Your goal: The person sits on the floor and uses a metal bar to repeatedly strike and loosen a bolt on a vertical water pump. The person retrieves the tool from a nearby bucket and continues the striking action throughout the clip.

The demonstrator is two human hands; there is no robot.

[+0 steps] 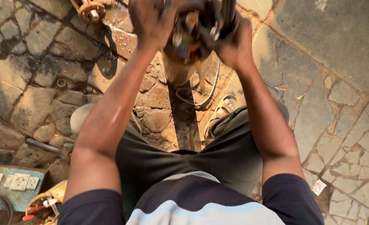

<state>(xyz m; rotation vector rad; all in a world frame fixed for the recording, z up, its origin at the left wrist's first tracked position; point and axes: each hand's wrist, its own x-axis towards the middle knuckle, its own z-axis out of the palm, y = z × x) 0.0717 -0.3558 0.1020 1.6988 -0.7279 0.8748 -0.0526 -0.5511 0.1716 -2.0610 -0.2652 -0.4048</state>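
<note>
Head view. Item: greasy metal machine part (188, 37), held up at far centre over stone paving (338, 125). Left hand (149, 21): fingers closed on the part's left side. Right hand (230, 39): fingers clamped on its right side. Sandal (220, 114) seen below. Socket board (13, 183) noted near left; rusty flange (90, 10) far left.

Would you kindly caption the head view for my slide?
Both hands, left hand and right hand, grip a greasy metal machine part above stone paving.

Socket board (14, 182) left of legs (184, 154)
</note>
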